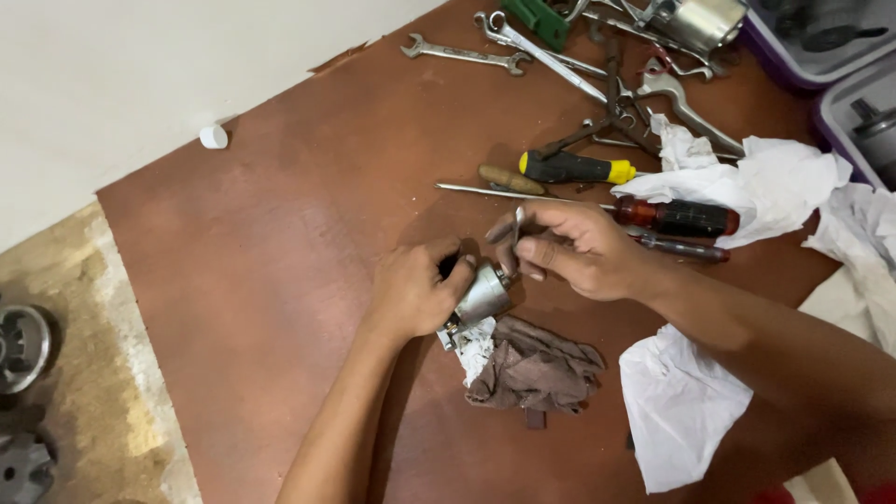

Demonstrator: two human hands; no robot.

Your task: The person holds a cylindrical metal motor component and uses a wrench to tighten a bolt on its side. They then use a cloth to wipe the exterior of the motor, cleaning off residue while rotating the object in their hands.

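My left hand (415, 287) grips a small silver metal cylinder part (483, 294) and holds it down on the brown board (271, 280). My right hand (574, 250) pinches a thin metal tool (518, 224) at the cylinder's upper end. Under the part lie a scrap of white paper (476, 345) and a dirty brown rag (537, 369).
Behind the hands lie a yellow-black screwdriver (574, 168), a red-handled screwdriver (677, 217), a wooden-handled tool (511, 179), several wrenches (467, 54) and white crumpled cloths (765, 182). A small white cap (213, 137) sits far left. Metal gear parts (21, 345) rest on the floor.
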